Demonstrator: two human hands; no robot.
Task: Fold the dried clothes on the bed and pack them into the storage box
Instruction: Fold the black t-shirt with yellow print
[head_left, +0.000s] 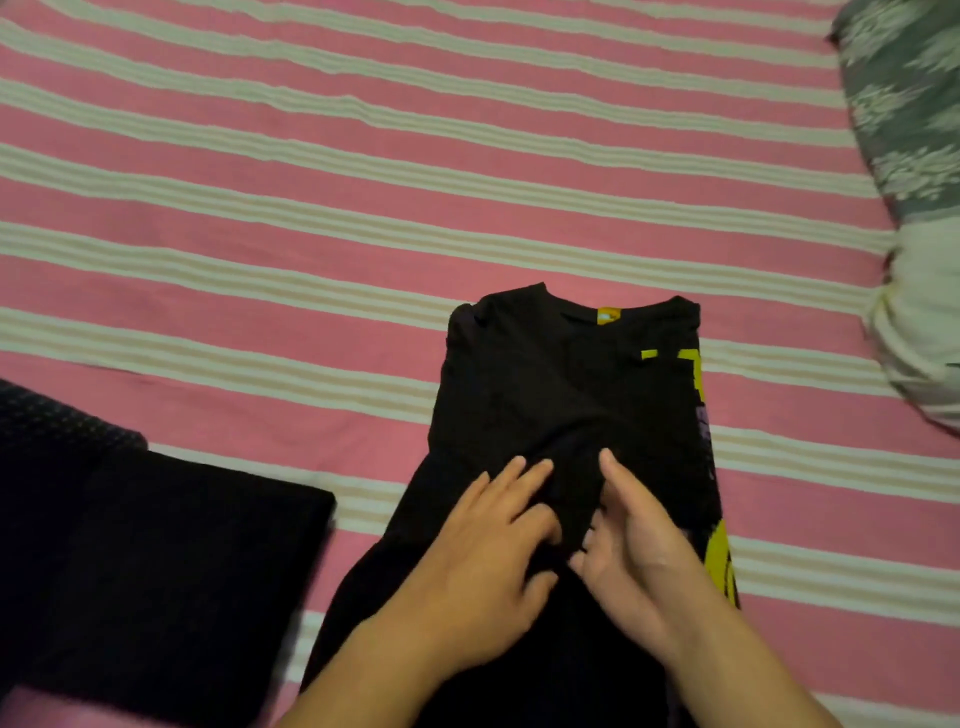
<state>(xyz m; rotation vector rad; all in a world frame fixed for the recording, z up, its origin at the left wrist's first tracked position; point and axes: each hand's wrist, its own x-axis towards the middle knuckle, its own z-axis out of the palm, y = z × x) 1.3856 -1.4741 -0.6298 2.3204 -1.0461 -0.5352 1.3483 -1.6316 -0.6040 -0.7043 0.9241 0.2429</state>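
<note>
A black T-shirt (561, 384) with a yellow print along its right edge lies on the pink and white striped bed (311, 218), collar pointing away from me, its sides folded inward. Both hands rest on its middle. My left hand (483, 551) lies flat with fingers spread, pressing the fabric. My right hand (634, 540) lies beside it, fingers extended, thumb tucked near a bunched fold of cloth between the two hands. Whether either hand pinches the cloth is unclear.
A dark folded garment or fabric pile (156, 571) sits at the lower left of the bed. A grey patterned pillow (904, 104) and a white pillow (924, 322) lie at the right edge.
</note>
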